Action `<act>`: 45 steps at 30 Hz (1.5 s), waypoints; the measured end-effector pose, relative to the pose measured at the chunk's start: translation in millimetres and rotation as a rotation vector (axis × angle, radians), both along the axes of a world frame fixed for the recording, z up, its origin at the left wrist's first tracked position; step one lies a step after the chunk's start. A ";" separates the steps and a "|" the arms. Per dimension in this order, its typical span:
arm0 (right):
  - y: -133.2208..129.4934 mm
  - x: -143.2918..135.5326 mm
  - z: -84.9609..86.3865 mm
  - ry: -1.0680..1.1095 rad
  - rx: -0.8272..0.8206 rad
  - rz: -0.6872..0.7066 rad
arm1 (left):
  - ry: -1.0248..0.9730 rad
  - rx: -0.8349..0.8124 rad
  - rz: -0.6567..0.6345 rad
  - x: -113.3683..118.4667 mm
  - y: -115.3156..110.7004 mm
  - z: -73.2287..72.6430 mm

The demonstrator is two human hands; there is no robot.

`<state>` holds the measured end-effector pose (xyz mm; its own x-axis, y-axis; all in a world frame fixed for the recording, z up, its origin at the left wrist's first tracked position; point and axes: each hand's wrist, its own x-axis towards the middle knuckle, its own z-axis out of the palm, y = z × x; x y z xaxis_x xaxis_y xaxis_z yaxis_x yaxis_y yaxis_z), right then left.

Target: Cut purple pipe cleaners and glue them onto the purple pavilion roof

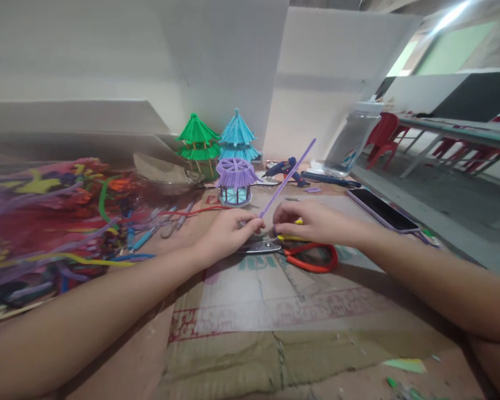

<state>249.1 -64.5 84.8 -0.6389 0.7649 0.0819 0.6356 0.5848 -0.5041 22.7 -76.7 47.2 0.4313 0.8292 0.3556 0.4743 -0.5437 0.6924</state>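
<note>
My left hand is closed, pinching the lower end of a purple pipe cleaner that slants up to the right. Close beside it, my right hand has its fingers curled in; whatever lies between the fingertips is hidden. Under my hands lie red-handled scissors, blades pointing left, and a yellow object partly covered by my right hand. Just beyond stands a small purple-roofed pavilion made with pipe cleaners. Behind it are a green-roofed model and a light-blue-roofed model.
Cardboard covers the work surface, with a clear ruler on it. Many coloured pipe cleaners are heaped at left. A blue glue gun, a clear water jug and a phone lie or stand toward the back right.
</note>
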 end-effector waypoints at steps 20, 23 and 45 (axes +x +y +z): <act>-8.0 20.6 15.5 -0.331 0.088 0.165 | -0.247 0.100 0.065 -37.6 -1.7 61.8; -0.3 33.4 21.8 -0.223 0.143 0.076 | -0.297 0.105 0.061 -38.3 -4.3 66.1; -6.0 41.8 8.9 -0.194 -0.021 0.010 | -0.160 0.031 0.045 -4.5 -7.7 -3.7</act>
